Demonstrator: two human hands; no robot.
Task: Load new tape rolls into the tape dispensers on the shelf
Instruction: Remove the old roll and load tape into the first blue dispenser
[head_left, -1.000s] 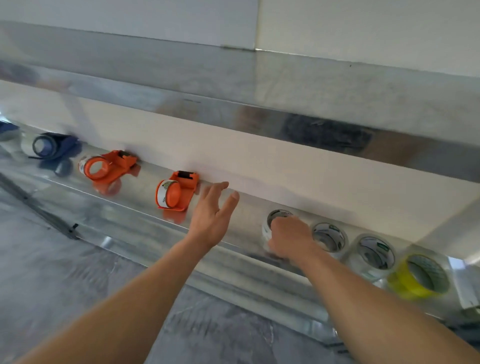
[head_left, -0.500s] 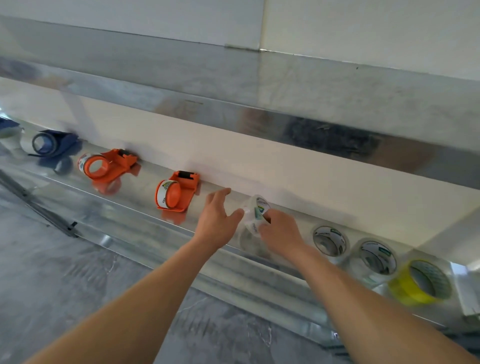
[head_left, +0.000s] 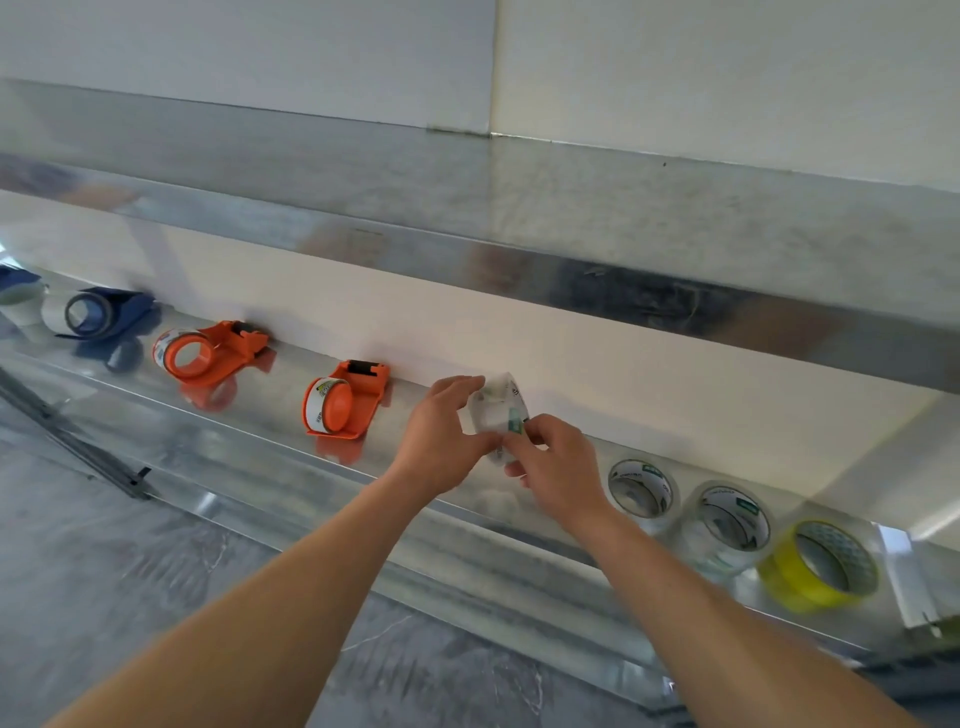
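The long metal shelf (head_left: 270, 421) carries everything, and the nearest orange dispenser (head_left: 343, 400) on it is my mark for places. One second ago the left hand (head_left: 441, 441) hung open just right of this dispenser, and the right hand (head_left: 556, 467) lay over the first clear roll of the row, further right. Now both hands have come together just right of the dispenser. Their fingers curl around the clear tape roll (head_left: 496, 415), which is lifted off the shelf and looks blurred. Further right, two other clear rolls (head_left: 641, 488) and a yellow roll (head_left: 821, 564) stay on the shelf. Left of the dispenser stand a second orange dispenser (head_left: 208, 351) and a blue dispenser (head_left: 104, 312). I judge that the pick-up is done and the loading comes next. Both orange dispensers seem to carry a roll already, so I cannot tell which one receives this roll.
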